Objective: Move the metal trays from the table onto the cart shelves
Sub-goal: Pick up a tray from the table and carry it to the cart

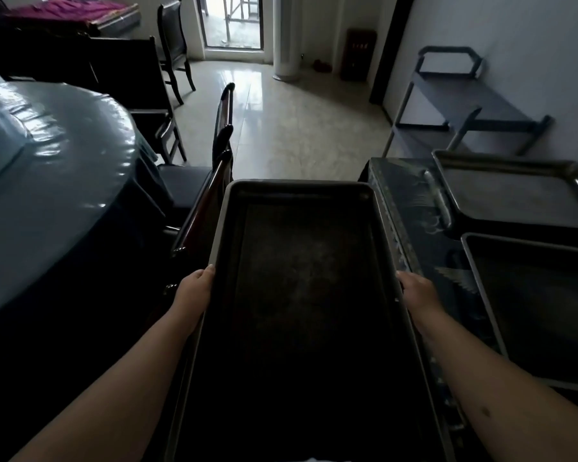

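While held lengthwise, dark, rimmed metal tray (pixel 301 295)

A restaurant dining room: big round covered table (pixel 47 181), dark chairs (pixel 176 45), grey service cart (pixel 464 101).

Dim indoor scene, lit only by daylight from a far doorway.

The light enters through the glass door (pixel 233 20) far ahead of the hands and makes a bright glare patch on the tile floor (pixel 281 128). White highlights also shine on the glossy cover of the round desk (pixel 57 155), to the left of the left hand (pixel 194 288). The tray (pixel 301 295) between the left hand and the right hand (pixel 417 291) is almost black, with little detail. Straight lines bend near the frame edges, and the picture is a little soft and noisy in the shadows.
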The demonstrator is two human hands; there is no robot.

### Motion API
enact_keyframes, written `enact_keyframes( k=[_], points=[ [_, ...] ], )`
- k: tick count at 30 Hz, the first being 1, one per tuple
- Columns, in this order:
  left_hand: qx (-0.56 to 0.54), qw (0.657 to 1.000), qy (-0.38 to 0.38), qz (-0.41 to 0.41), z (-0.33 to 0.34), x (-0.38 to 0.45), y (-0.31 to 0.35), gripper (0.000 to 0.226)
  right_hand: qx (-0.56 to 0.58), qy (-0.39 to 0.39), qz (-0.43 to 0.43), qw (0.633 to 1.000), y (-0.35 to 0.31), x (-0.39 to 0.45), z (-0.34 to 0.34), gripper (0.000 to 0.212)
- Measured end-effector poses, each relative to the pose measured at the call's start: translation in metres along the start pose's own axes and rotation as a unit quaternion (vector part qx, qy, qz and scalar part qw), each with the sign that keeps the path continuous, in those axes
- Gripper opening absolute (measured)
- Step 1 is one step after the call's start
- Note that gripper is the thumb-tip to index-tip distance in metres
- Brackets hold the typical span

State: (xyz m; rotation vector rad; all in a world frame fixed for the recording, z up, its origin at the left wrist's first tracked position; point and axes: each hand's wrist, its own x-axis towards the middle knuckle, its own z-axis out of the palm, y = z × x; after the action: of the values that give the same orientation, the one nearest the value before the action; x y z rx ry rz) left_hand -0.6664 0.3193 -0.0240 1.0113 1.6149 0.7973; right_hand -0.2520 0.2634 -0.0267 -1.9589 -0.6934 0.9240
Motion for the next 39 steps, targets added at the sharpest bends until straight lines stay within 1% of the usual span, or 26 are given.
enact_keyframes(
  k=[4, 9, 12, 18, 20, 23, 26, 29, 31, 33, 37, 39],
  points=[
    [0.007, 1.000, 0.011, -0.002, 0.026, 0.050, 0.028, 0.038, 0.003, -0.016, -0.008, 1.000, -0.017, 0.062, 0.014, 0.027],
    [0.022, 0.999, 0.035, 0.001, 0.063, 0.115, 0.079, 0.038, 0.008, -0.048, -0.016, 0.999, -0.068, 0.155, 0.028, 0.029],
    [0.011, 0.999, 0.039, -0.009, 0.084, 0.148, 0.106, 0.035, -0.033, -0.066, -0.033, 0.997, -0.102, 0.204, 0.029, 0.021],
    [-0.003, 0.999, 0.051, -0.011, 0.107, 0.215, 0.152, 0.040, -0.082, -0.083, -0.059, 0.991, -0.139, 0.277, 0.042, 0.010],
    [-0.008, 0.999, 0.050, 0.000, 0.113, 0.245, 0.170, 0.041, -0.073, -0.076, -0.059, 0.993, -0.156, 0.302, 0.054, 0.012],
    [-0.012, 0.999, 0.044, 0.015, 0.121, 0.298, 0.190, 0.042, -0.023, -0.053, -0.054, 0.997, -0.180, 0.347, 0.078, 0.023],
    [-0.015, 0.999, 0.036, 0.020, 0.128, 0.359, 0.207, 0.044, -0.027, -0.055, -0.046, 0.997, -0.208, 0.396, 0.105, 0.027],
    [0.011, 0.999, 0.040, 0.033, 0.130, 0.432, 0.244, 0.048, -0.048, -0.044, -0.044, 0.997, -0.239, 0.446, 0.134, 0.027],
    [0.031, 0.998, 0.036, 0.047, 0.130, 0.477, 0.277, 0.046, -0.077, -0.030, -0.042, 0.996, -0.259, 0.474, 0.150, 0.034],
    [0.038, 0.997, 0.032, 0.055, 0.129, 0.517, 0.303, 0.041, -0.103, -0.024, -0.041, 0.994, -0.276, 0.498, 0.163, 0.036],
    [0.056, 0.997, 0.023, 0.039, 0.137, 0.579, 0.331, 0.037, -0.141, -0.018, -0.021, 0.990, -0.306, 0.541, 0.184, 0.037],
    [0.059, 0.998, 0.017, 0.032, 0.144, 0.605, 0.343, 0.035, -0.141, -0.009, -0.019, 0.990, -0.320, 0.564, 0.192, 0.037]
  ],
)
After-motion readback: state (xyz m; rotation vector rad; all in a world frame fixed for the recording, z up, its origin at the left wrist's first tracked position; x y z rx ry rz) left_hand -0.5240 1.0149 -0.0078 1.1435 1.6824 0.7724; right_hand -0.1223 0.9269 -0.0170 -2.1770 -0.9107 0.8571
